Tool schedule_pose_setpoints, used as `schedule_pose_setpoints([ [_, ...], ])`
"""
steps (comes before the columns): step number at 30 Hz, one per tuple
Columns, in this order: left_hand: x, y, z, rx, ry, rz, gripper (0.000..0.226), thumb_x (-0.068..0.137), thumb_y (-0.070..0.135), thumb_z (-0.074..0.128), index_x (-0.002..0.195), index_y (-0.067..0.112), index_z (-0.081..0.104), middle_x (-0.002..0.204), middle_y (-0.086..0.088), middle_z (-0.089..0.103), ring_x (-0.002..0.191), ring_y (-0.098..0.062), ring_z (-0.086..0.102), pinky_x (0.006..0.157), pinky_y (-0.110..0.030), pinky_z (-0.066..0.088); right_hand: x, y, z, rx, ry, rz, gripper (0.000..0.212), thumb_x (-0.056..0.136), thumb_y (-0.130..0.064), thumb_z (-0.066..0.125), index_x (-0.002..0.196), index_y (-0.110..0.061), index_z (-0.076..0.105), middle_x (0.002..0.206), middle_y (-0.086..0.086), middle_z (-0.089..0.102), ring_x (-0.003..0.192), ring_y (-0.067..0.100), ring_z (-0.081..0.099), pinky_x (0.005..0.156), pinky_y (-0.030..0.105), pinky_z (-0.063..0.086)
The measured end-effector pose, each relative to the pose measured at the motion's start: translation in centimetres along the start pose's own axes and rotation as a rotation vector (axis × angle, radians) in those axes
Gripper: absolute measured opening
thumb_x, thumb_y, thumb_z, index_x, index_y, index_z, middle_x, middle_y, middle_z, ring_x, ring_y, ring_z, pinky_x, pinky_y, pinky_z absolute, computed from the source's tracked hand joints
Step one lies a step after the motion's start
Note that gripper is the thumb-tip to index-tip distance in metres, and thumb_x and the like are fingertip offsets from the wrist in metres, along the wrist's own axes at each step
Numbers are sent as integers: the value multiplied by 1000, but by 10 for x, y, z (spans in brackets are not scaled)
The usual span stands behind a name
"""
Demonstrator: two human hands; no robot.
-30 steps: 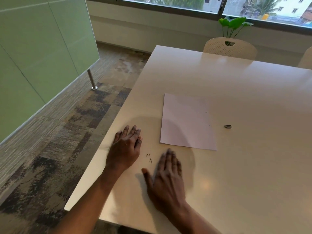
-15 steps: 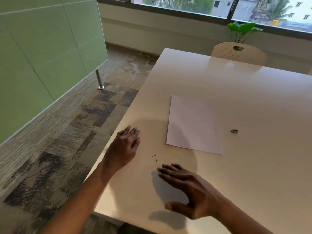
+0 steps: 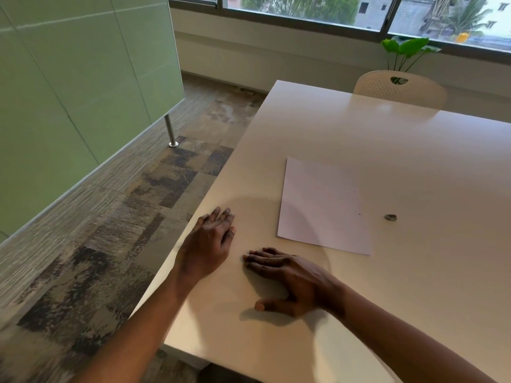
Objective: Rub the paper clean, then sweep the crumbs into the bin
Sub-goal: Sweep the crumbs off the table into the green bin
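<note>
Table (image 3: 387, 150) smooth, semi-glossy; paper (image 3: 320, 205) matt; floor carpet (image 3: 116, 244) rough.

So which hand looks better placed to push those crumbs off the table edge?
Probably the right hand: it lies side-on with fingers pointing at the left hand, which rests flat near the table edge like a stop. The crumbs themselves aren't visible now.

No text, label, brand, number or sign can be read anywhere in this view. The sheet of paper (image 3: 322, 207) on the surface (image 3: 414, 286) shows no writing, only a couple of tiny dark specks toward its 3 o'clock edge, too small to be letters. The small grey lump (image 3: 390, 217) just beyond that edge carries no legible marking.
</note>
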State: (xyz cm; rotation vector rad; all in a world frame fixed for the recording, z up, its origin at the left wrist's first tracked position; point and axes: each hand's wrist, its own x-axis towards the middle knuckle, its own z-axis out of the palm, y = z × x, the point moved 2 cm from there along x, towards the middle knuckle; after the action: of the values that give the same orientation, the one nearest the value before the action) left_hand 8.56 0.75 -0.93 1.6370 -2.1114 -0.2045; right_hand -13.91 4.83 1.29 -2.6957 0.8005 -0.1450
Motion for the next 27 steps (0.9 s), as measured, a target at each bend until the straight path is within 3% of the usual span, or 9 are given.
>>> schedule_pose_setpoints([
  [3,-1,0,-1,-3,11,3,44,104,25,51,145,12,52,152,-5,48,147,-21,35,121,-37,26,-12,0,5,-2,56,-13,81,94,-68,48,159,-28,20,164,-8,20,152,4,8,123,27,2],
  [6,-1,0,0,-5,26,0,44,104,26,51,145,12,53,151,-6,49,147,-21,37,121,-37,26,-32,0,11,-47,39,-66,80,95,-71,43,159,-33,13,167,-7,11,154,12,5,123,43,8],
  [11,1,-1,2,1,41,-1,42,102,26,52,142,11,56,148,-7,54,144,-23,41,120,-38,30,-37,1,10,-201,20,-53,75,95,-73,39,158,-43,10,168,2,-9,154,27,-8,117,61,2],
  [17,1,-1,1,-10,53,-3,43,102,27,49,141,11,57,146,-8,55,143,-23,43,119,-38,31,6,18,0,-257,194,218,106,79,-91,40,159,-35,-1,167,4,-16,153,24,-15,118,54,-3],
  [22,1,-2,2,-24,51,-10,42,103,26,52,142,12,56,148,-6,53,144,-21,40,120,-37,31,42,41,-8,-210,214,390,113,75,-95,36,157,-35,-14,164,0,-25,150,17,-25,122,50,-11],
  [27,0,-2,1,-30,47,-13,42,103,27,51,143,13,55,150,-5,51,145,-20,38,120,-34,28,52,49,-11,-200,234,478,116,77,-94,34,159,-24,-8,165,2,-17,151,17,-23,122,50,-12],
])
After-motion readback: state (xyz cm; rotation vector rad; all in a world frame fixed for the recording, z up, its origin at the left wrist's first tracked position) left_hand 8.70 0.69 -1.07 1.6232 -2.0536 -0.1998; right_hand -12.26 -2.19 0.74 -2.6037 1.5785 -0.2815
